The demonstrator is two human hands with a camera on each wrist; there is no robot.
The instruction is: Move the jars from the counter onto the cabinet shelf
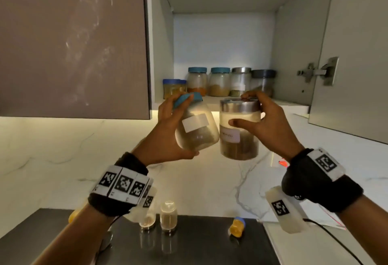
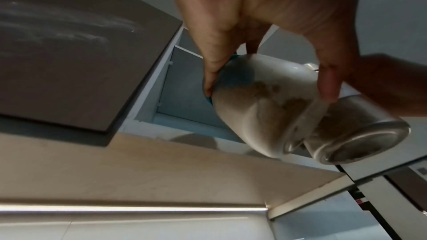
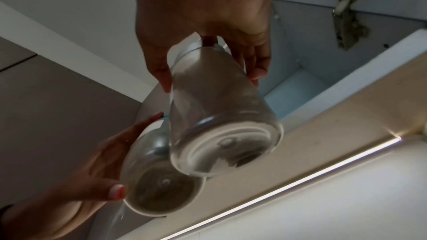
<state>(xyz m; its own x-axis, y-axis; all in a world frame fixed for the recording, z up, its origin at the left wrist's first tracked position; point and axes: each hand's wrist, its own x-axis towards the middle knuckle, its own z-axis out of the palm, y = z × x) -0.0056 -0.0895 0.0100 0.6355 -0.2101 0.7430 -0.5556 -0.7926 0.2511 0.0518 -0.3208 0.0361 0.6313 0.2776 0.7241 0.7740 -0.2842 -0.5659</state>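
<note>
Nearest the person, the dark counter [image 1: 189, 241] carried two small glass shakers [image 1: 168, 215] standing upright side by side and, well to their right, a small blue-capped yellow bottle [image 1: 237, 226] lying on its side; a white board's edge [image 1: 273, 241] bounded the dark surface on the right. Open air lay between the counter and the cabinet's underside. In that gap both hands were raised. The left hand [image 1: 168, 130] was curled round the blue-lidded jar [image 1: 196, 129], fingers over the lid and thumb under the base; the jar's long axis tilted, lid up and to the left, base down toward the right. The right hand [image 1: 266, 121] gripped the steel-lidded jar [image 1: 238, 134] near its top, thumb across the front wall, fingers over the lid rim; this jar stood close to upright, lid up. The two jars touched or nearly touched at their lower walls; which, I could not tell. Both lids sat about level with the front lip of the cabinet shelf [image 1: 283, 105]. Behind, the shelf held a row of five jars [image 1: 219, 81] from its left wall across toward the right, with bare shelf in front of them. The cabinet door [image 1: 352, 54] stood open at the right, its hinge [image 1: 321, 71] exposed; the neighbouring brown door [image 1: 73, 42] on the left was closed.
</note>
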